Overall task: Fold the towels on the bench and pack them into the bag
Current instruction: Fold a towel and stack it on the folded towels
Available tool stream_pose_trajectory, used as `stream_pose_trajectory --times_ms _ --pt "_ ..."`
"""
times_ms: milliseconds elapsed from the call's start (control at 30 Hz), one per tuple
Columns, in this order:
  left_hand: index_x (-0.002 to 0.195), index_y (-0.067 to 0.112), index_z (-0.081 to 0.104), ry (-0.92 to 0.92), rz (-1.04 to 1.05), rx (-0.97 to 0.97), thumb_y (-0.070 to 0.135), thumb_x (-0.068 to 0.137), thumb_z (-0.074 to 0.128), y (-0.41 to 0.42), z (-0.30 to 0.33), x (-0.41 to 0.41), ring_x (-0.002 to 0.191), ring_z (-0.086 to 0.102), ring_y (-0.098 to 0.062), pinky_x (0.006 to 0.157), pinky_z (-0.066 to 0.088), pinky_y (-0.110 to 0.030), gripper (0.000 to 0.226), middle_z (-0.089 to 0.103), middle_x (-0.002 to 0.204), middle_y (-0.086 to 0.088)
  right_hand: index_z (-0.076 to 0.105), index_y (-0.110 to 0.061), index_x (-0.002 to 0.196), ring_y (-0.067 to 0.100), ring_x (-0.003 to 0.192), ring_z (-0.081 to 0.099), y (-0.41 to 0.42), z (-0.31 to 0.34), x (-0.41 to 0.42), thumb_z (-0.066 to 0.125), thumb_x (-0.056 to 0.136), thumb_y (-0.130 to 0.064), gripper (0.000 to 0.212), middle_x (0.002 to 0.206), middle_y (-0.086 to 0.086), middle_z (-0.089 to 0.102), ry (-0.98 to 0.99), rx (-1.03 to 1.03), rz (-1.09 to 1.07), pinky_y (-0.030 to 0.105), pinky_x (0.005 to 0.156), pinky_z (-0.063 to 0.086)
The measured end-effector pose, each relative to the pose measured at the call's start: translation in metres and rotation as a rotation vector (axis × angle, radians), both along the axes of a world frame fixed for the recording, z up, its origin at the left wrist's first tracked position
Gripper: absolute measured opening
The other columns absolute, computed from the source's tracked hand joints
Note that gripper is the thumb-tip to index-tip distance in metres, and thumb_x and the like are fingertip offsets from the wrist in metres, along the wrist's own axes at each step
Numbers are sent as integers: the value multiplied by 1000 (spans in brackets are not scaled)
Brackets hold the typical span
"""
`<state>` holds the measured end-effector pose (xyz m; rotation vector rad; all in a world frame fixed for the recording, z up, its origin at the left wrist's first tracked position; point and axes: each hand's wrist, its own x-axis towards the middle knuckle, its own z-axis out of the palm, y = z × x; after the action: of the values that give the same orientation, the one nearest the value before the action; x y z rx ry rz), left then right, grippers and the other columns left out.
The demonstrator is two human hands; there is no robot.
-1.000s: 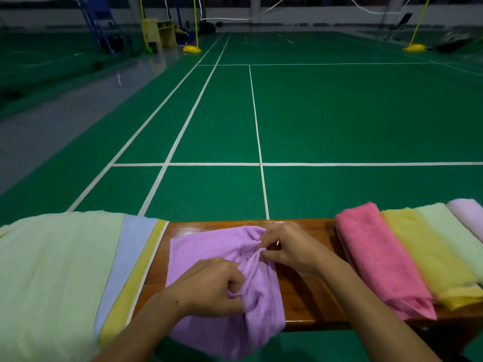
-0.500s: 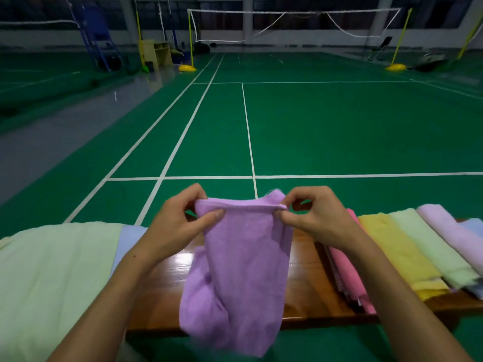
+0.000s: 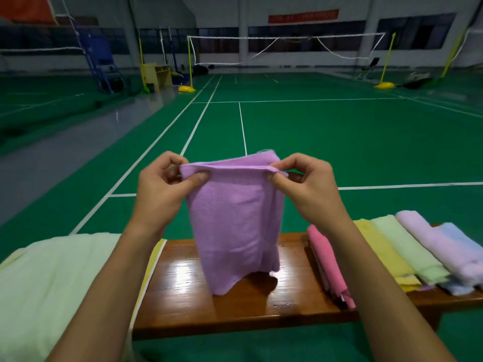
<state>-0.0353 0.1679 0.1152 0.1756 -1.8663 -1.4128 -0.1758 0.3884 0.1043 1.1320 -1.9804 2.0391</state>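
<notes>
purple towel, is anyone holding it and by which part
Yes. Both hands hold the purple towel by its top edge: the left hand pinches the left corner, the right hand the right corner. The rest hangs above the bench.

Pale green spread cloth (image 3: pixel 52 288) cut by the left edge; red wall banner (image 3: pixel 303 15) lettering illegible.

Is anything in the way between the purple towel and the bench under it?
No. Both hands, left hand and right hand, pinch the purple towel by its top edge. It hangs over a bare stretch of bench. The pink towel lies off to the right. No bag shows.
</notes>
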Motion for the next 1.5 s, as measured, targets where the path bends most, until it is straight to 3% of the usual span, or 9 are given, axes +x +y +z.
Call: stream_pose_trajectory --times_ms 133,267,567,767,933,1133,1300,1433,1500 --pt "109 -4 65 10 -25 58 8 86 83 6 11 12 86 70 -21 83 61 -50 32 75 96 -20 76 -5 88 6 68 59 9 6 9 83 89 -11 10 75 -6 71 -40 -9 -25 20 64 49" --pt "119 6 73 -5 -79 67 5 85 83 13 23 29 86 75 -21 75 65 -37 36 81 95 -11 75 -4 89 8 69 58 23 17 22 83 87 -6 8 77 -2 72 -62 -50 -9 18 63 47" --pt "105 3 78 -51 -114 45 14 81 84 17 27 48 80 75 -20 68 62 -31 27 81 92 -10 72 -13 77 8 67 59 45 23 43 86 82 -6 17 75 1 71 -149 -41 39 21 58 46" --pt "104 1 76 -146 -38 63 9 86 84 0 -29 25 65 66 -23 42 51 -27 21 79 87 -14 73 -15 85 8 72 62 18 -26 15 86 82 -2 19 84 0 74 -210 77 48 23 63 49" --pt "98 6 77 -241 4 127 8 86 85 -22 -105 -21 59 66 -27 57 65 -41 15 78 82 -13 71 -25 84 6 78 65 -18 -106 -29 82 82 1 28 84 -7 74 -168 263 -98 30 73 54" --pt "94 12 77 -303 3 171 6 87 84 -44 -177 -72 71 72 -22 68 62 -28 11 77 77 -8 71 -32 81 7 82 68 -49 -175 -66 75 85 0 33 88 -14 74 -172 398 -273 29 79 54" --pt "96 15 79 -336 67 156 10 89 84 -53 -208 -97 82 75 -20 80 65 -47 9 78 86 -5 71 -31 81 0 80 66 -65 -207 -88 76 86 -2 29 90 -16 75 -192 442 -326 22 75 50" --pt "126 23 72 -411 70 -33 15 93 80 -60 -215 -106 114 67 -4 103 57 -35 35 72 125 14 78 -20 104 4 92 71 -71 -218 -98 78 91 -11 15 100 -11 77 -179 444 -344 29 88 57" --pt "146 24 58 -469 11 -47 12 95 77 -60 -214 -105 132 53 -3 110 50 -32 56 56 147 14 73 -16 121 11 105 70 -70 -219 -100 77 93 -14 29 117 -3 75 -172 488 -369 32 99 55"
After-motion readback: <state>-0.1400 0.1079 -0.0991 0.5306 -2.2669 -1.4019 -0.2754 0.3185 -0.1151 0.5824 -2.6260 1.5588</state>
